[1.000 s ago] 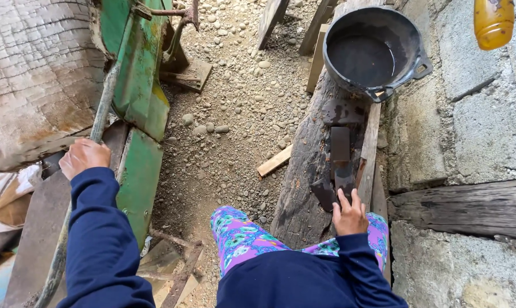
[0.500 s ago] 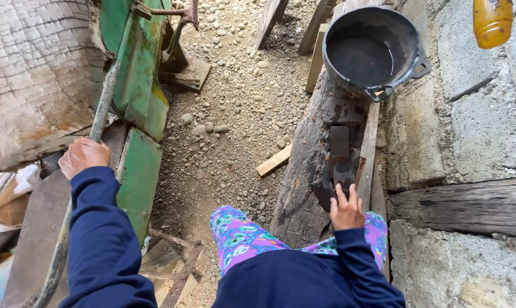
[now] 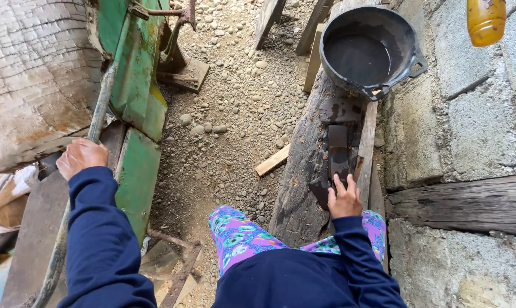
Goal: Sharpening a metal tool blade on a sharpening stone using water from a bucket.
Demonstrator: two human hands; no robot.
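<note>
Right hand (image 3: 345, 199) lay spread, gripping nothing, on a dark flat blade (image 3: 338, 149) that looked heavy, stiff and sharp-edged, while left hand (image 3: 82, 158) clenched a rigid metal pipe (image 3: 101, 105).

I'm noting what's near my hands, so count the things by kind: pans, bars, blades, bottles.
Pans: 1, black pan
Bars: 1, metal bar in left hand
Blades: 1, dark blade under right hand
Bottles: 1, orange bottle
Total: 4

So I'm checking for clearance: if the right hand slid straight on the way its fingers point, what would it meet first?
The right hand already touches the dark flat block on the log; straight on, it would probably reach the black pan next, though depth is unclear.
</note>
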